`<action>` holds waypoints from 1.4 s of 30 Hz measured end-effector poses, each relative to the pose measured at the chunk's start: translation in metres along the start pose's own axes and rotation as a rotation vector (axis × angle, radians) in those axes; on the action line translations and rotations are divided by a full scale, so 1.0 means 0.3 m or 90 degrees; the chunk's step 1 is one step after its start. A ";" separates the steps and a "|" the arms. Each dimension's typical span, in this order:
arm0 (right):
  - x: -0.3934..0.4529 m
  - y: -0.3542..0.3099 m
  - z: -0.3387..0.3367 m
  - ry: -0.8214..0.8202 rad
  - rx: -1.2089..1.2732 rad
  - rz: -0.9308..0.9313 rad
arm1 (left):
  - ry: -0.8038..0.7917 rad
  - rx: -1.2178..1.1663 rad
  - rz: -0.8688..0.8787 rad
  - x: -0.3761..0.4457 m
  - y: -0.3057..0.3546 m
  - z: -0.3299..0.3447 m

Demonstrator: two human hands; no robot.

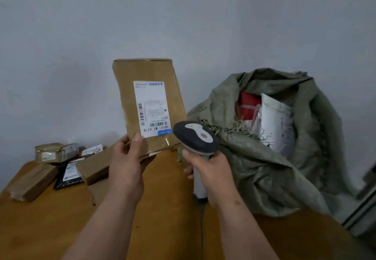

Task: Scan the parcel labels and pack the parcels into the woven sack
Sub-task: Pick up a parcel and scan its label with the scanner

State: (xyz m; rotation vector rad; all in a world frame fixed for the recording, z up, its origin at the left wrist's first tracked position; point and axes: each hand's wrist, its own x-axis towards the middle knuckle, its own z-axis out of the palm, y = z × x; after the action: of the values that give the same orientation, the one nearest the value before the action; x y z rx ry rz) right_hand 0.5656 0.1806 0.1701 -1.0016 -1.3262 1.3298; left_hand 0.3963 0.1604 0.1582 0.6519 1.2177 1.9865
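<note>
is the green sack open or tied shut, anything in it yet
Open. The woven sack has its mouth spread wide, with a red parcel and a white parcel showing inside.

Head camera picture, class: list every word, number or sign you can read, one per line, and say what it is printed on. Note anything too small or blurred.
"501E- M1 A21B": upside down on the white label of the cardboard parcel in the left hand.
Rest of that label, barcodes included: too small.
Labels on the table parcels: blurred.
Scanner in the right hand: no text.

Plain pale grey wall (81, 26) behind; brown wooden table (50, 229) below; dim, even light.
</note>
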 end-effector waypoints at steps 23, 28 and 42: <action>0.233 -0.207 -0.567 0.094 0.059 -0.031 | -0.250 0.291 -0.080 -0.068 -0.103 0.845; 0.253 -0.184 -0.463 0.028 0.058 0.015 | -0.143 0.256 -0.039 -0.013 -0.043 0.716; 0.207 0.024 0.185 -0.080 -0.024 0.077 | 0.060 0.217 -0.162 0.206 -0.024 -0.099</action>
State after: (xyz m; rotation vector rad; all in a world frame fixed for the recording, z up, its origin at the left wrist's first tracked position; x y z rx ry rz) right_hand 0.4989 0.2309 0.1716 -1.0519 -1.4067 1.4839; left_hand 0.3387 0.1947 0.1422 0.5381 1.6300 1.6300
